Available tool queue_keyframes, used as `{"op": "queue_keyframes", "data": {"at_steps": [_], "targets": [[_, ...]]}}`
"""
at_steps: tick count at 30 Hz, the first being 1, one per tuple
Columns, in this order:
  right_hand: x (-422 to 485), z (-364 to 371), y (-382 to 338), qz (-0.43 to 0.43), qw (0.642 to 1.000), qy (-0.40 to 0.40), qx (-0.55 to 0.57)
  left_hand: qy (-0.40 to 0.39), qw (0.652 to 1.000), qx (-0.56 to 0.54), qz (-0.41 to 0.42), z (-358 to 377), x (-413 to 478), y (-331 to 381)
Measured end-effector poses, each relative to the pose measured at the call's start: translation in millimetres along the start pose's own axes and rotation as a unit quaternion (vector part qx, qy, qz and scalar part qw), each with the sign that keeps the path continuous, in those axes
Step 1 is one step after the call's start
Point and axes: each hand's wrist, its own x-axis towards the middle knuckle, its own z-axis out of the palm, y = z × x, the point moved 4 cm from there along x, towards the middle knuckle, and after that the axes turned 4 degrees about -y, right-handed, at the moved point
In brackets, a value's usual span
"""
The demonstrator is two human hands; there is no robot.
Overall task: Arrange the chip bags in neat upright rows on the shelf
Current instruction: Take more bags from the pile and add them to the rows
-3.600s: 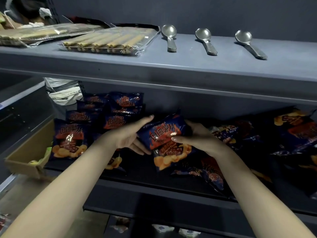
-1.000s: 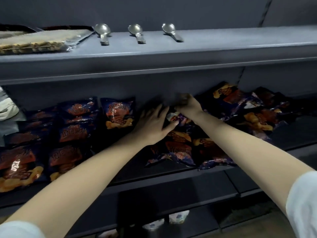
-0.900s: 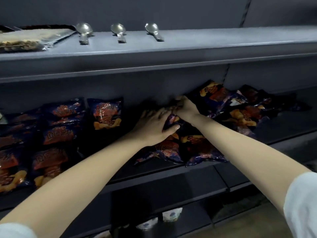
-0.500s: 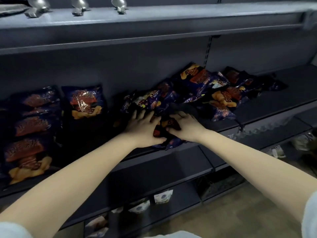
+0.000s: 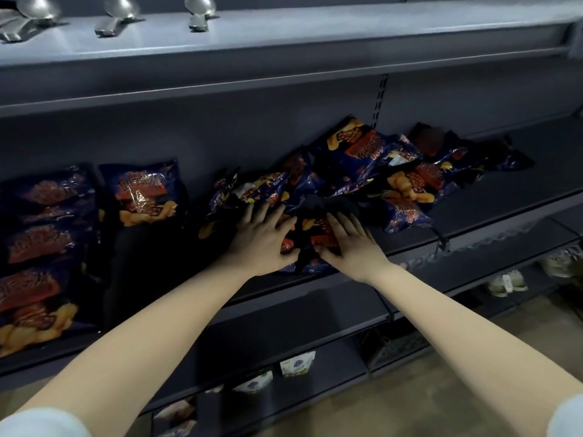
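Dark blue chip bags with orange print fill the middle shelf (image 5: 492, 222). At the left they stand in upright rows: one bag (image 5: 142, 192) at the back, and a column of bags (image 5: 38, 244) running toward the front edge. To the right lies a loose heap of bags (image 5: 381, 171). My left hand (image 5: 262, 239) and my right hand (image 5: 348, 244) lie side by side on one bag (image 5: 307, 230) at the near end of the heap, fingers spread and fairly straight. Most of that bag is hidden under my hands.
The grey upper shelf (image 5: 347, 29) carries three metal spoons (image 5: 198, 11). A lower shelf holds small white pouches (image 5: 296, 367), and pale shoes (image 5: 504, 282) sit low on the right. Between the upright rows and the heap is a dark gap (image 5: 151, 257).
Both hands have drawn back from the rear of the heap to a bag near the shelf's front edge. The view has swung right and dipped, and one more upright bag stands at the back left.
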Motion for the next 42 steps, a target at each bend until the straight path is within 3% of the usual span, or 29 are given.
{"op": "queue_keyframes", "data": {"at_steps": [14, 20, 27, 29, 32, 34, 37, 39, 42], "targets": [[25.0, -0.7, 0.1, 0.065, 0.998, 0.007, -0.003, 0.03, 0.999, -0.01, 0.035, 13.9, 39.6, -12.8], [14.6, 1.3, -5.2, 0.077, 0.995, 0.06, -0.003, -0.005, 0.999, -0.013, 0.039, 23.8, 37.6, -13.7], [-0.9, -19.1, -13.0, 0.061, 0.984, 0.151, 0.077, -0.041, 0.999, 0.008, 0.025, 17.5, 34.6, -20.4], [-5.1, -29.7, -18.1, 0.049, 0.975, 0.179, 0.12, -0.019, 0.999, 0.011, 0.03, 9.6, 33.1, -20.6], [-5.9, -54.6, -26.0, 0.025, 0.957, 0.208, 0.199, 0.091, 0.993, -0.069, 0.038, -16.5, 27.1, -21.2], [-3.4, -73.0, -34.0, 0.007, 0.938, 0.248, 0.243, 0.157, 0.96, -0.231, 0.03, -33.3, 20.9, -26.4], [6.4, -94.1, -54.1, -0.009, 0.906, 0.299, 0.298, 0.18, 0.851, -0.493, 0.012, -51.4, 11.1, -32.1], [14.9, -100.7, -75.1, -0.016, 0.881, 0.314, 0.354, 0.198, 0.785, -0.587, -0.007, -62.0, 2.0, -33.4], [24.8, -93.6, -115.5, -0.024, 0.842, 0.292, 0.453, 0.207, 0.719, -0.662, -0.036, -63.4, -17.2, -38.6]]}}
